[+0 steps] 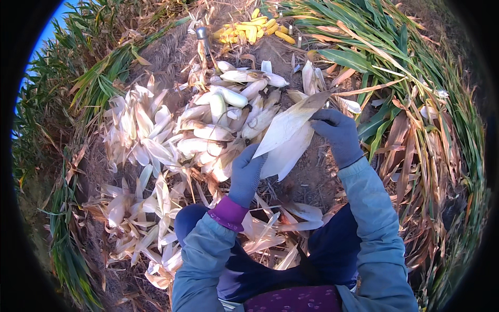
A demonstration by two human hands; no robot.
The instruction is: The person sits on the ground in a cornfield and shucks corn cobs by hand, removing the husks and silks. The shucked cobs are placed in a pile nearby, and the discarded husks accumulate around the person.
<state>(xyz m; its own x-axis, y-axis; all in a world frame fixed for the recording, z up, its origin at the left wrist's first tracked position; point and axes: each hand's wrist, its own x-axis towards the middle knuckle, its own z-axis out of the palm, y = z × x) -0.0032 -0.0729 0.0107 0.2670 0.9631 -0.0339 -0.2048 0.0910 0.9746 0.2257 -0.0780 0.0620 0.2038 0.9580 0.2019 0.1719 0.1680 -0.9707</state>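
Pale dry corn husks [285, 127], spread wide like a fan, are held up between my two gloved hands. My right hand [337, 136], in a grey glove, pinches their right edge. At their lower left, my left hand [246, 176] is closed on them, with some fingertips hidden behind the leaves. Whether an ear is inside them cannot be seen. Just beyond my left hand lies a heap of ears in their husks [210, 132], a few of them pale green-white.
Bare yellow corn cobs [252, 31] lie piled at the far side. Loose husks [140, 122] cover the ground at left and around my knees. Cut green stalks [374, 57] lie along the right; standing corn [57, 78] borders the left. A dark silver-topped object [201, 34] stands beyond the heap.
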